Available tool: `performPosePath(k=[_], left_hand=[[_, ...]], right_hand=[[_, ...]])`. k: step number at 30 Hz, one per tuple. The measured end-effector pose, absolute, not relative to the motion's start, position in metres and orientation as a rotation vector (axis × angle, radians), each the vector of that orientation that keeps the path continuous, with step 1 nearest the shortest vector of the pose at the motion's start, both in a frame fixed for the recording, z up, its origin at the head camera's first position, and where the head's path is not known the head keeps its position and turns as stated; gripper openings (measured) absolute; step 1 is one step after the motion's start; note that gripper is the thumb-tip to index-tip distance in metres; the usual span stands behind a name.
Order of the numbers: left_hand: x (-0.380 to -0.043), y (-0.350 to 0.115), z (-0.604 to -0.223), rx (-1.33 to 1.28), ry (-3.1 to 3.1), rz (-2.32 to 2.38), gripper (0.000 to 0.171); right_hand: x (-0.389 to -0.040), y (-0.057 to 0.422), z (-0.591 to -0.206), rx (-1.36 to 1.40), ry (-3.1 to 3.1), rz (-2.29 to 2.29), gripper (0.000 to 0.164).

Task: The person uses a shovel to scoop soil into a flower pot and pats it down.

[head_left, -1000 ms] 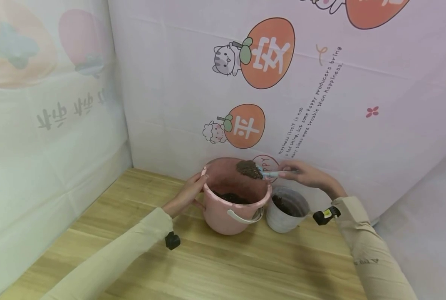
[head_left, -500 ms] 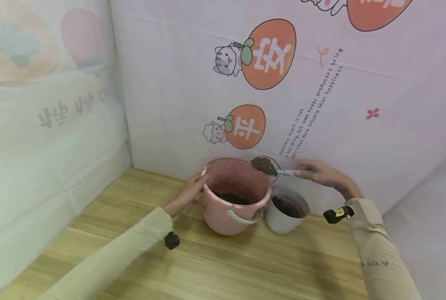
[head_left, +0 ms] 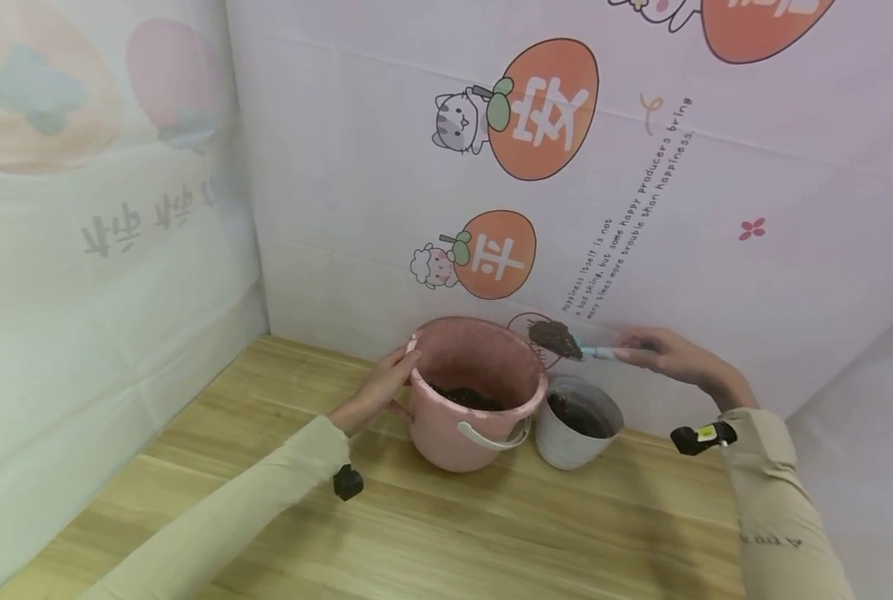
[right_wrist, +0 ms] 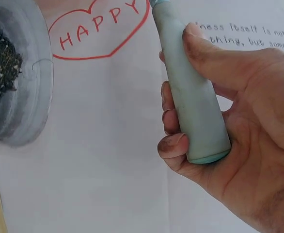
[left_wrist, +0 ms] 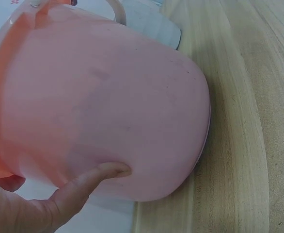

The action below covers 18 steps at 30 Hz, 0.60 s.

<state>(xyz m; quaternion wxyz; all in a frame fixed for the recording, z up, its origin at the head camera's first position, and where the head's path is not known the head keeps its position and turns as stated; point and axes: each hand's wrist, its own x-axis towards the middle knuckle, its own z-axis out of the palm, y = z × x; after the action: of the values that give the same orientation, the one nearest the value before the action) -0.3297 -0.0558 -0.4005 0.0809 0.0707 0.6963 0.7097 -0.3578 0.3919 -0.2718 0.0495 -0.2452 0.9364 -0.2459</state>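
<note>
A pink bucket with dark soil inside stands on the table. My left hand grips its left rim, and in the left wrist view a digit lies along the bucket's outer wall. My right hand holds a small trowel by its pale blue handle, fingers wrapped round it. Dark soil is heaped on the trowel, covering most of its blade. It hangs just past the bucket's right rim, over the grey-white pot. That pot also contains some soil.
The bucket's white carrying handle hangs down at its front right, close to the pot. Behind both containers rises a printed cloth backdrop. More cloth hangs at the left. The wooden table stretches in front.
My right hand has moved right, bringing the soil-laden trowel from over the bucket, across its rim, toward the pot. My left hand stays at the bucket's rim.
</note>
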Motion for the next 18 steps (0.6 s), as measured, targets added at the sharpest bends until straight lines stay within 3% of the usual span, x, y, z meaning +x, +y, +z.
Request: performPosePath(k=[18], left_hand=[[-0.328,-0.055,-0.401,0.24,2.062,2.141,0.06]], right_hand=[[-0.343,0.437,-0.279,-0.691,2.839,-0.673,0.018]])
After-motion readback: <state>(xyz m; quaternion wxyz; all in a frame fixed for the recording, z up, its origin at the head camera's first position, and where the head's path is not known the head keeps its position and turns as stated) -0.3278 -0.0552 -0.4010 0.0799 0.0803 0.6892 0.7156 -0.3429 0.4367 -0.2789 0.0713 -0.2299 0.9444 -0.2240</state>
